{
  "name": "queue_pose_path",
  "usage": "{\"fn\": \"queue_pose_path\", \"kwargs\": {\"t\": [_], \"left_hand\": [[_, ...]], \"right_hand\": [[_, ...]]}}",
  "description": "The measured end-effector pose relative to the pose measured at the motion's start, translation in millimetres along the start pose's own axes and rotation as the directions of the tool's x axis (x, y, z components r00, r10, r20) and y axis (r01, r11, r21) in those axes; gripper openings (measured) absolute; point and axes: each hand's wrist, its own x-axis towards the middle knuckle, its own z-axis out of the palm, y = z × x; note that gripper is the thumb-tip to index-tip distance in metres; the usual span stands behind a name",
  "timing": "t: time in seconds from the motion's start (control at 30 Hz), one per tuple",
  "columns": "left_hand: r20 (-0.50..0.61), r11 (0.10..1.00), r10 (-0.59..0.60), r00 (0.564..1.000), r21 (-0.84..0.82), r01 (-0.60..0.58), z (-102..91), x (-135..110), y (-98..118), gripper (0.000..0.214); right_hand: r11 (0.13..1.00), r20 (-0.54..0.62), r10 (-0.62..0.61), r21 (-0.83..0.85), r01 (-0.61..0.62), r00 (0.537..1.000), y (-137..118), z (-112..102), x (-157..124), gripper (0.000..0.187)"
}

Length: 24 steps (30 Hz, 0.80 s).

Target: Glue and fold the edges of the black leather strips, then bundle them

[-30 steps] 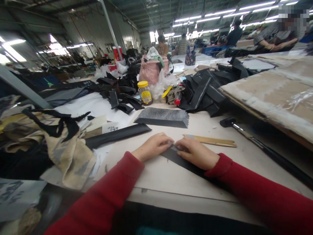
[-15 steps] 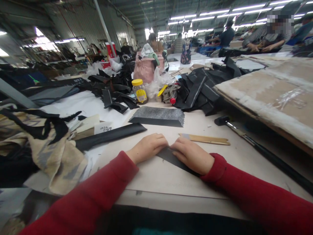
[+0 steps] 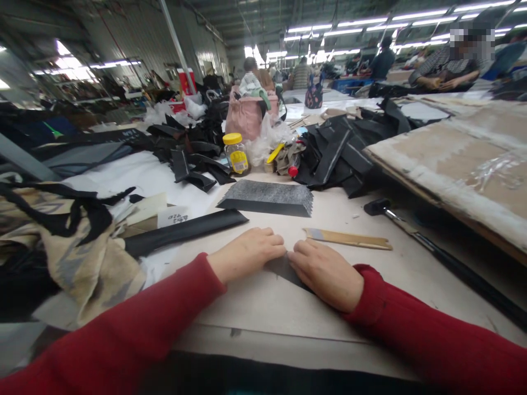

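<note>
My left hand (image 3: 247, 254) and my right hand (image 3: 325, 272) lie knuckles-up on the pale worktable (image 3: 267, 312), fingertips nearly touching. Both press with curled fingers on a thin dark strip (image 3: 288, 270) of material, most of which is hidden under my right hand. Red sleeves cover both forearms. A wooden stick (image 3: 348, 238) lies just beyond my right hand. A long black strip (image 3: 185, 230) lies to the left of my left hand.
A grey stack of cut pieces (image 3: 267, 198) sits ahead, with a yellow-lidded jar (image 3: 235, 153) and heaps of black material (image 3: 337, 148) behind. A hammer (image 3: 428, 244) lies at right beside a raised board (image 3: 461, 159). Patterned fabric (image 3: 69, 247) is piled at left. People work at far tables.
Both hands have slid toward me along the dark strip, so less of it shows. The view has shifted slightly.
</note>
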Motion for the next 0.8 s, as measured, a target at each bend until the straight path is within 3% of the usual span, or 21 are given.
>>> {"fn": "queue_pose_path", "kwargs": {"t": [0.13,0.23,0.33,0.47,0.6,0.7,0.8], "left_hand": [[-0.068,0.961,-0.112,0.991,-0.262,0.09,6.9,4,-6,0.02],[-0.136,0.81,-0.332,0.934,-0.549,0.208,17.9,4,-12,0.023],[-0.141,0.715,-0.447,0.883,-0.65,0.258,24.1,4,-10,0.021],[-0.162,0.74,-0.436,0.885,-0.624,0.25,23.5,7,3,0.023],[-0.148,0.786,-0.351,0.925,-0.584,0.204,20.6,8,13,0.02],[-0.124,0.738,-0.354,0.927,-0.646,0.195,18.2,6,12,0.019],[-0.136,0.677,-0.428,0.893,-0.703,0.218,15.6,1,5,0.019]], "right_hand": [[0.975,0.023,0.086,0.205,-0.089,0.996,10,-1,-8,0.019],[0.935,0.063,0.229,0.262,-0.238,0.971,13,-1,-13,0.023],[0.905,0.11,0.302,0.279,-0.321,0.947,12,-3,-12,0.022],[0.875,0.164,0.298,0.348,-0.337,0.941,14,-5,-7,0.015],[0.838,0.133,0.281,0.449,-0.311,0.95,17,-3,-1,0.014],[0.804,0.151,0.231,0.527,-0.275,0.961,20,-4,2,0.018],[0.773,0.221,0.153,0.58,-0.256,0.963,28,-11,-1,0.022]]}}
